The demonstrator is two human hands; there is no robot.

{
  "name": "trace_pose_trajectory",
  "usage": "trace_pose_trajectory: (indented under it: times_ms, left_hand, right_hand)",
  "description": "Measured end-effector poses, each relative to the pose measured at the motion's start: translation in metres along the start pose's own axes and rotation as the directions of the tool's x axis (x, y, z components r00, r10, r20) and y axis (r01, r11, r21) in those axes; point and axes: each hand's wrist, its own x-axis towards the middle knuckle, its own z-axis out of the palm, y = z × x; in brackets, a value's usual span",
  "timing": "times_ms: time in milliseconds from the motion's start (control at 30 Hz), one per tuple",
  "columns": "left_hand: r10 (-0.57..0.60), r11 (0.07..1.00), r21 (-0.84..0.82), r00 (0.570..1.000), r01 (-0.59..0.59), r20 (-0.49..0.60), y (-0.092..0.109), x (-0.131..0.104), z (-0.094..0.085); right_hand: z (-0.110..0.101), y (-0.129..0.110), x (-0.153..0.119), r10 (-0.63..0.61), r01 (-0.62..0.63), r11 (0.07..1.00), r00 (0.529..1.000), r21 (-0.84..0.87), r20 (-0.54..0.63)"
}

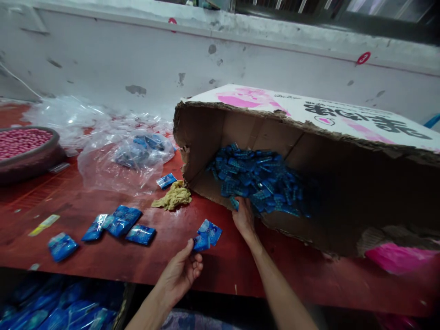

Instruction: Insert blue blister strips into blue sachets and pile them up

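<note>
Small flat blue packets [210, 232] are pinched between the thumb and fingers of my left hand [180, 271], above the red table near its front edge. My right hand [244, 218] reaches over the lower lip of a cardboard box [199, 142] lying on its side with its opening towards me. Inside the box is a heap of small blue packs [254, 176]. One small blue piece [235, 203] shows at the fingertips of my right hand, which look closed on it; the exact kind is too small to tell.
On the red table [137, 261] lie several filled blue pouches [121, 221], a crumpled yellow cloth [173, 196], a yellow-handled strip [44, 225] and clear plastic bags [99, 165]. A bowl of pink pellets [25, 142] stands left. Below the edge are more blue pouches [62, 307].
</note>
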Motion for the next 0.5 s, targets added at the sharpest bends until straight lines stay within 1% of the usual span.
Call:
trace_pose_trajectory:
  times_ms: [67,167,233,267,300,333,367,400,433,500]
  left_hand:
    - [0.005,1.0,-0.015,1.0,-0.005,-0.003,0.001,0.0,-0.001]
    - [0.007,0.999,-0.035,1.0,-0.007,-0.015,0.003,0.0,0.0]
    - [-0.002,0.999,-0.037,1.0,0.001,-0.021,0.003,0.0,0.001]
    - [-0.006,0.999,-0.037,1.0,0.005,-0.021,0.003,0.0,0.001]
    - [-0.008,0.999,-0.038,1.0,0.007,-0.02,0.003,0.0,0.001]
    - [-0.011,0.999,-0.038,1.0,0.01,-0.016,0.003,0.0,0.001]
    - [-0.014,0.999,-0.035,1.0,0.014,-0.01,0.002,0.001,0.001]
    - [-0.017,0.999,-0.031,1.0,0.017,0.0,0.002,0.001,0.001]
    - [-0.019,0.999,-0.026,1.0,0.019,0.011,0.002,0.001,0.001]
    - [-0.01,1.0,-0.014,1.0,0.01,0.03,0.001,0.002,0.001]
  right_hand:
    - [-0.007,0.0,-0.008,-0.005,0.006,0.996,1.0,0.09,-0.013]
    - [-0.021,-0.003,-0.032,0.02,-0.014,0.976,0.999,0.218,-0.025]
    - [-0.031,-0.008,-0.054,0.038,-0.05,0.929,0.998,0.367,0.041]
    - [-0.036,-0.012,-0.064,0.059,-0.124,0.826,0.989,0.55,0.135]
    - [-0.04,-0.017,-0.074,0.066,-0.206,0.707,0.972,0.676,0.227]
    - [-0.043,-0.022,-0.083,0.07,-0.272,0.612,0.954,0.743,0.292]
    - [-0.045,-0.027,-0.091,0.067,-0.319,0.542,0.939,0.777,0.338]
    - [-0.047,-0.031,-0.096,0.067,-0.345,0.511,0.929,0.787,0.364]
    - [-0.048,-0.035,-0.099,0.068,-0.354,0.507,0.925,0.786,0.373]
    - [-0.048,-0.039,-0.102,0.066,-0.345,0.536,0.927,0.77,0.37]
